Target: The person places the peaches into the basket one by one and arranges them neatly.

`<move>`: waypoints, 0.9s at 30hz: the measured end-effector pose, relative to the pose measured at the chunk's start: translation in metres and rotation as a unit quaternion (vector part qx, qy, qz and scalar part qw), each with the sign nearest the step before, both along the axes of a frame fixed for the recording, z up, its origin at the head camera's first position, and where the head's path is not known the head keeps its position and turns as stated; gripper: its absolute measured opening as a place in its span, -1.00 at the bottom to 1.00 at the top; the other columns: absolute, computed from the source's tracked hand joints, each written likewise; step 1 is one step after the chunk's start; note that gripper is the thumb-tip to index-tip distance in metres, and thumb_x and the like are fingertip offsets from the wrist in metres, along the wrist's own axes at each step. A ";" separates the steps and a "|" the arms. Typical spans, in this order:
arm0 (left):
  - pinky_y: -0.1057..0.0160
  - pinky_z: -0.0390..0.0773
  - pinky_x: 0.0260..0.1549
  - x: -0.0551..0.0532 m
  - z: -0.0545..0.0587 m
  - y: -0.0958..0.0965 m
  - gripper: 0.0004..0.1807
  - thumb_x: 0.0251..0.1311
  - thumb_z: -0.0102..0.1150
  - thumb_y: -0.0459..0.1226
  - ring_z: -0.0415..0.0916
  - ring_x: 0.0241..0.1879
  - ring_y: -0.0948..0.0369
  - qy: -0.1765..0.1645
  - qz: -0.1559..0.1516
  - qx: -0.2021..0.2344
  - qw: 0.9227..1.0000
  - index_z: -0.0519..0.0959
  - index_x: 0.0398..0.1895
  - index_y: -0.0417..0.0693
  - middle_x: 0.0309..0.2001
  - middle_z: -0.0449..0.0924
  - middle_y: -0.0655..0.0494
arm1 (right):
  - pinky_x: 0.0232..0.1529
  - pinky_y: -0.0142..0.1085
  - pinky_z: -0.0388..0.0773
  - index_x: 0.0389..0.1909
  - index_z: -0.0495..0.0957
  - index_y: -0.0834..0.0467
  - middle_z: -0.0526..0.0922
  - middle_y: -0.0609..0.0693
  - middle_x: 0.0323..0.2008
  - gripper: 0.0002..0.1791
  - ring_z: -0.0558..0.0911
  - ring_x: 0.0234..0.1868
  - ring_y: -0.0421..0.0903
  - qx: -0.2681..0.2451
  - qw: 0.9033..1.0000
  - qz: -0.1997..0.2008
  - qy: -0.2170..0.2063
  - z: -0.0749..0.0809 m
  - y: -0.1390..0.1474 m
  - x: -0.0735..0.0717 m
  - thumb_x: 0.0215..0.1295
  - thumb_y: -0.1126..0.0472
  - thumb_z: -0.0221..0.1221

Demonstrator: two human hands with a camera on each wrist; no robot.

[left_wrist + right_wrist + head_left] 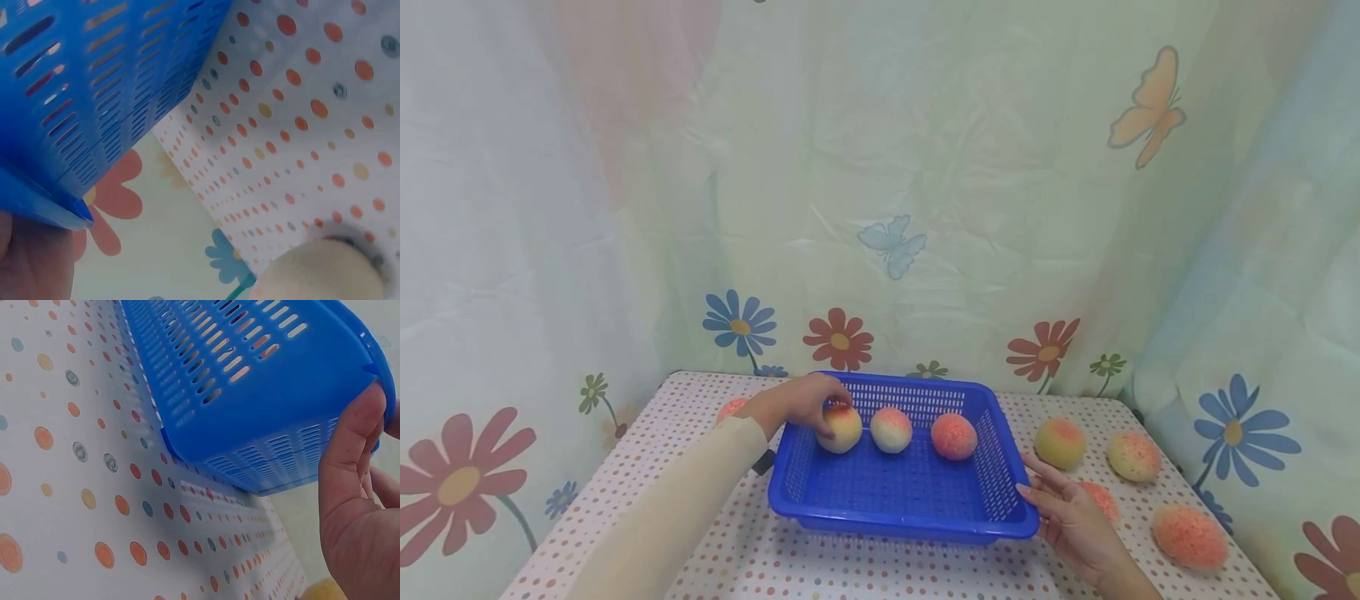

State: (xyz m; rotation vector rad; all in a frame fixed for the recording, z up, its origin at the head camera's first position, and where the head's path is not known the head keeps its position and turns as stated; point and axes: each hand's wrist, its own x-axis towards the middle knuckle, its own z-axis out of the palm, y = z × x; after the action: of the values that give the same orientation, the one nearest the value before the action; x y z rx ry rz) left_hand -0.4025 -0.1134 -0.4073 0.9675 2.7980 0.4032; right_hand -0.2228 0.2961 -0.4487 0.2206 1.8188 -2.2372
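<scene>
A blue plastic basket with slotted walls stands on the table. My left hand reaches over its left rim and grips a yellow-and-red peach inside, at the left. Beside that one, a pale pink-topped peach and a redder peach lie in a row in the basket. At the right side, my right hand holds the basket's rim, with the thumb on the outside in the right wrist view. The left wrist view shows only part of my left hand, and the held peach is hidden there.
Right of the basket lie several peaches, among them a yellow one, a speckled one and a large red one. Another peach is partly hidden behind my left arm. A patterned curtain hangs behind the dotted tabletop.
</scene>
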 end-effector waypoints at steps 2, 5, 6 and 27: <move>0.05 0.50 0.36 0.001 -0.001 -0.003 -0.33 0.01 0.60 -0.10 0.52 0.29 0.13 0.004 0.003 0.022 1.000 0.60 0.26 0.08 0.23 0.64 0.14 | 0.09 -0.19 0.72 0.66 -0.07 0.03 0.69 -0.10 0.02 -0.14 0.74 0.04 -0.10 -0.004 1.000 0.008 0.002 0.000 0.000 0.000 0.51 0.16 0.18; -0.02 0.45 0.40 0.004 -0.002 -0.011 -0.33 0.05 0.56 -0.08 0.46 0.36 0.08 0.010 0.019 0.072 0.997 0.58 0.28 0.07 0.28 0.60 0.11 | 0.10 -0.18 0.71 0.66 -0.08 0.03 0.70 -0.11 0.05 -0.14 0.74 0.06 -0.10 -0.012 1.000 0.015 0.004 -0.001 0.001 -0.001 0.51 0.16 0.18; -0.04 0.44 0.41 0.006 -0.003 -0.014 -0.34 0.06 0.55 -0.06 0.45 0.37 0.06 0.014 0.024 0.088 0.996 0.58 0.28 0.07 0.29 0.59 0.10 | 0.11 -0.18 0.71 0.66 -0.07 0.02 0.70 -0.11 0.05 -0.14 0.74 0.07 -0.10 -0.014 1.000 0.016 0.004 -0.001 0.001 -0.001 0.51 0.16 0.18; -0.13 0.57 0.26 0.052 -0.023 -0.060 -0.50 0.33 0.34 -0.20 0.55 0.27 -0.05 0.127 0.115 0.279 0.945 0.54 0.31 -0.08 0.25 0.60 -0.03 | 0.05 -0.23 0.73 0.59 0.14 -0.11 0.62 -0.12 -0.03 -0.27 0.73 -0.01 -0.14 -0.003 1.000 -0.018 -0.006 -0.003 -0.001 0.000 0.50 0.14 0.20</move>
State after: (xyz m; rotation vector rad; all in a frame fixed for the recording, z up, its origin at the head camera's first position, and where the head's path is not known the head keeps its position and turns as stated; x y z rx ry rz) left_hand -0.3505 -0.1731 -0.4306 0.8219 3.1079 1.2380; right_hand -0.2229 0.2954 -0.4515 0.2686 1.8162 -2.2595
